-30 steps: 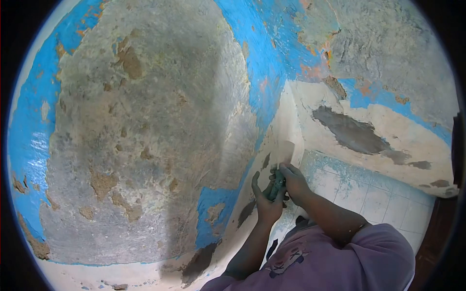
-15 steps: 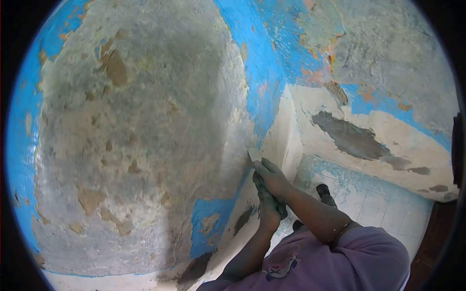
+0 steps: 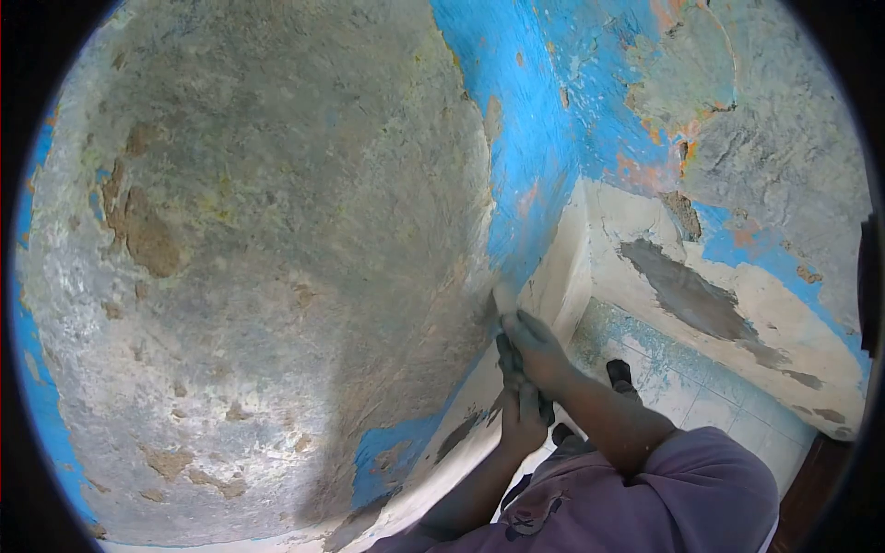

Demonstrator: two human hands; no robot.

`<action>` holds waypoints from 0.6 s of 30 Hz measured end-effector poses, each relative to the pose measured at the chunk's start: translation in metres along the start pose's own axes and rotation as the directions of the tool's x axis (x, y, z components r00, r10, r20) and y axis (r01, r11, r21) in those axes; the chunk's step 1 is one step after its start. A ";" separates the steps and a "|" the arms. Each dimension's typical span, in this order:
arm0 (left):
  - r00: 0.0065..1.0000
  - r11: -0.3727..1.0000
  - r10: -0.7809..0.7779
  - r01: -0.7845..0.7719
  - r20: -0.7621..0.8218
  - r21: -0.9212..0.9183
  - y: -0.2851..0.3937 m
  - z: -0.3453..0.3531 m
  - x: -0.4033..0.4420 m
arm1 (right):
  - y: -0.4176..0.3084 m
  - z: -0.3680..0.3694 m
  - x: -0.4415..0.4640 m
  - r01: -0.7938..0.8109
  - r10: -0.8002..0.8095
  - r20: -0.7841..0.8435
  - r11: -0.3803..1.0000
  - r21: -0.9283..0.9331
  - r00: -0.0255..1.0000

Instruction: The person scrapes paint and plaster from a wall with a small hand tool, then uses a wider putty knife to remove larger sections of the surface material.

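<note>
A scraper (image 3: 504, 297) with a pale, flat blade touches the wall (image 3: 369, 230) close to the edge of the blue paint. My right hand (image 3: 537, 354) is closed around its handle, which is mostly hidden by the fingers. Just below it, my left hand (image 3: 524, 419) is closed on the lower end of the same tool, against the right hand. Around the blade the wall surface is bare grey plaster on the left and blue paint (image 3: 525, 212) on the right.
On the right, a cream wall base (image 3: 645, 217) with dark grey patches meets the wall corner. Below it lies a tiled floor (image 3: 728, 419), with a dark-shod foot (image 3: 619, 372) on it. A dark brown edge (image 3: 811, 479) stands at the lower right.
Both hands moved from low by the cream base up to the wall, bringing the blade against it. The view has shifted, and the hands now sit one above the other.
</note>
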State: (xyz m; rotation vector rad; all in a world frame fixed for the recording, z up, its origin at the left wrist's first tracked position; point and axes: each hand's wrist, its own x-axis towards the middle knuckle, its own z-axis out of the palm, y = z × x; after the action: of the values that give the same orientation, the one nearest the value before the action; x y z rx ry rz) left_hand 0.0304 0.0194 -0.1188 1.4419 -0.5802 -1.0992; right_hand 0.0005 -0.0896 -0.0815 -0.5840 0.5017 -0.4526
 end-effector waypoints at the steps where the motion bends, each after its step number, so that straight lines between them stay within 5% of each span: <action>1: 1.000 1.000 0.009 -0.009 0.001 -0.001 -0.002 0.000 0.000 | 0.003 -0.003 0.000 -0.008 0.007 -0.020 0.997 -0.075 1.000; 5: 0.993 0.971 -0.076 0.094 0.088 -0.218 -0.013 -0.007 -0.007 | 0.003 -0.004 0.002 -0.026 0.025 -0.014 0.994 -0.106 1.000; 8: 0.996 0.985 -0.075 0.082 0.052 -0.154 -0.017 0.002 -0.011 | 0.004 -0.009 -0.004 -0.058 0.058 0.003 0.996 -0.065 0.998; 10: 0.991 0.958 -0.093 0.062 -0.097 -0.280 -0.008 0.014 -0.020 | 0.009 -0.006 -0.005 -0.071 0.071 -0.011 0.987 -0.146 0.997; 14: 0.988 0.942 -0.147 0.154 0.045 -0.298 -0.006 -0.014 -0.001 | -0.005 0.011 0.001 0.041 -0.046 -0.064 0.997 -0.072 0.997; 16: 1.000 1.000 -0.001 0.002 0.031 -0.030 -0.005 -0.006 -0.003 | -0.009 0.004 -0.003 -0.042 0.042 -0.015 0.999 -0.015 0.999; 18: 0.992 0.981 -0.121 0.114 -0.036 -0.155 0.004 0.013 -0.017 | -0.001 -0.003 -0.006 -0.048 0.048 -0.004 0.996 -0.071 0.999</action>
State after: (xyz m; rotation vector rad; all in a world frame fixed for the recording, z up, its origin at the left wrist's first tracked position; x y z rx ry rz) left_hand 0.0125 0.0265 -0.1083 1.3777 -0.3743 -1.1745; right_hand -0.0061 -0.0887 -0.0814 -0.6381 0.5345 -0.3910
